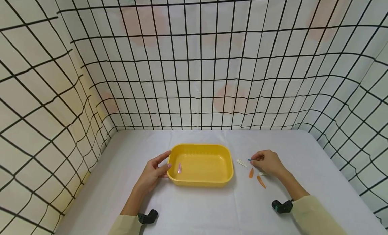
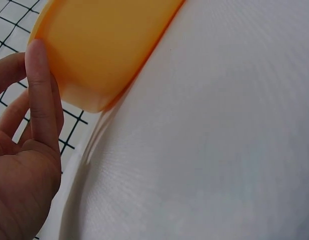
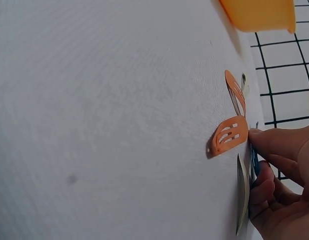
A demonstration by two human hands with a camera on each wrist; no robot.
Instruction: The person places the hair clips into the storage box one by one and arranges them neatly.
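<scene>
My left hand (image 1: pixel 153 172) holds the left end of a yellow tray (image 1: pixel 200 183), thumb at the rim and the other fingers along the outside. Inside the tray, toward its left, lies a pink snap hair clip (image 1: pixel 179 168). To the right of the tray, my right hand (image 1: pixel 268 161) pinches a blue hair clip (image 1: pixel 250 159) between thumb and fingers, low over the table. Near that hand are two orange hair clips, one (image 1: pixel 251 173) close to the fingers and another (image 1: pixel 261 182) nearer me. A white clip (image 1: pixel 241 163) lies beside the tray; another pale clip (image 1: pixel 263 174) is partly under the right hand.
A white cloth covers the table (image 1: pixel 197 211). Black wire grid panels (image 1: pixel 200 69) stand along the back and both sides, with white sheeting behind them. Each wrist carries a small black camera, one on the left (image 1: pixel 148 216) and one on the right (image 1: pixel 282 206).
</scene>
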